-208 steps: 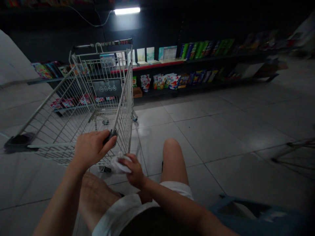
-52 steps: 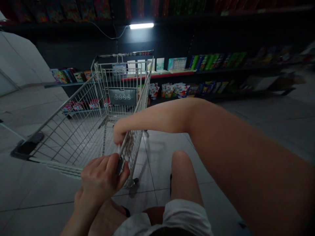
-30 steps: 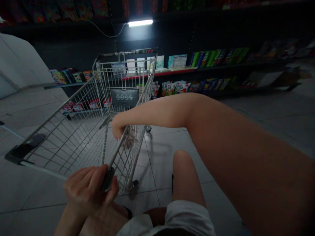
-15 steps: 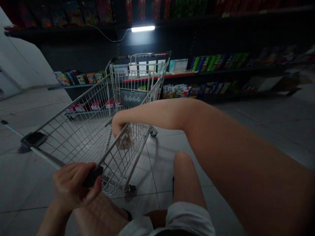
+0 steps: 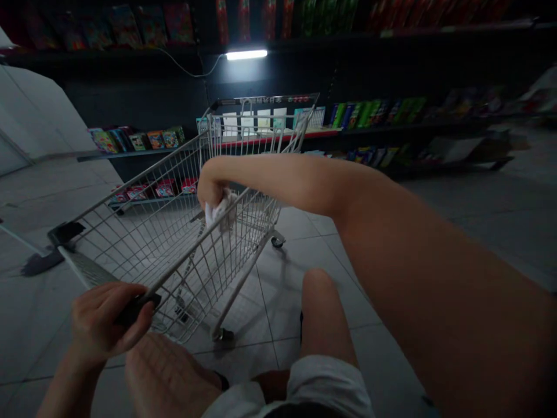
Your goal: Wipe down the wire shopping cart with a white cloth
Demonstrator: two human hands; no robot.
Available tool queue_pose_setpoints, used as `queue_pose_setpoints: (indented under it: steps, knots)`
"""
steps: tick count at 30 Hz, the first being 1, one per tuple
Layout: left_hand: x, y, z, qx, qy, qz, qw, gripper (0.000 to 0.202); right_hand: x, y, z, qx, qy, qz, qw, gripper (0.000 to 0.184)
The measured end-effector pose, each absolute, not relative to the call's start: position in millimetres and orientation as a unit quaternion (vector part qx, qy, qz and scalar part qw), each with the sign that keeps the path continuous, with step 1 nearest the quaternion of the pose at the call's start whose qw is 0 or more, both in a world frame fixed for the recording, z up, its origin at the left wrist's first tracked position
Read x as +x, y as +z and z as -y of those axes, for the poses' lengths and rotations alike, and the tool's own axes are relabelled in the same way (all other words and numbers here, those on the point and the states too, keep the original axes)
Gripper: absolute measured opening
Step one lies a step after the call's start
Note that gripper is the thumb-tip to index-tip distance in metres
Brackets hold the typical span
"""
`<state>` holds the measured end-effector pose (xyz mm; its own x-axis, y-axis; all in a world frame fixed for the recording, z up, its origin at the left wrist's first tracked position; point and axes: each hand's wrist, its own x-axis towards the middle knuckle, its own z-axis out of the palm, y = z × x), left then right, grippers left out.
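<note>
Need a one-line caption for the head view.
Left hand grips the shopping cart's black handle; right hand holds a white cloth against its wire side.

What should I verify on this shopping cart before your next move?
Left hand closed on the black grip of the shopping cart: ok.
White cloth in the right hand, against the wire side rail: ok.
Nearest caster on the floor tile: ok.
Right knee apart from the cart: ok.
Marks on the rail: cannot tell, too dim.
</note>
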<state>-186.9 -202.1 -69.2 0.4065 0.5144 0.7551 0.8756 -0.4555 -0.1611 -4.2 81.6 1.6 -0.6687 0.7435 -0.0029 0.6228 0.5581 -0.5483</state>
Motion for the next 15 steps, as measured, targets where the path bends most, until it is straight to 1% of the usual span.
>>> queue_pose_setpoints:
  steps: [2,5,6,8,9,10,11,13,15]
  knots:
    - [-192.7,-68.2,199.7,-0.797,-0.320,0.426,0.286,0.014,-18.1,7.4,-94.8,-0.427,0.264,0.865,0.021,0.043]
    - [-199.3,-65.4,195.2,-0.801,-0.311,0.429,0.279,0.012,-15.1,3.4,-97.2,-0.461,0.288,0.839,-0.044,0.043]
    - [-200.9,-64.6,194.1,-0.800,-0.309,0.435,0.275,0.012,-9.2,2.0,-94.8,-0.459,0.302,0.832,-0.077,0.042]
    - [-204.4,-63.5,192.8,-0.795,-0.307,0.448,0.271,0.012,5.1,4.4,-89.7,-0.418,0.327,0.831,-0.166,0.035]
    - [-206.4,-63.1,192.5,-0.795,-0.301,0.453,0.268,0.013,12.6,8.7,-87.6,-0.385,0.329,0.839,-0.197,0.026]
    - [-208.7,-62.8,192.3,-0.798,-0.296,0.454,0.265,0.013,20.2,14.5,-85.8,-0.349,0.321,0.857,-0.202,0.016]
    - [-211.1,-62.6,192.0,-0.798,-0.290,0.458,0.262,0.013,27.9,20.9,-83.8,-0.314,0.305,0.881,-0.181,0.013]
    - [-215.8,-62.3,191.2,-0.799,-0.288,0.460,0.259,0.013,43.1,30.1,-76.2,-0.259,0.254,0.927,-0.096,0.027]
    - [-218.7,-62.1,189.8,-0.796,-0.295,0.464,0.254,0.016,54.9,27.2,-60.0,-0.226,0.190,0.955,0.017,0.033]
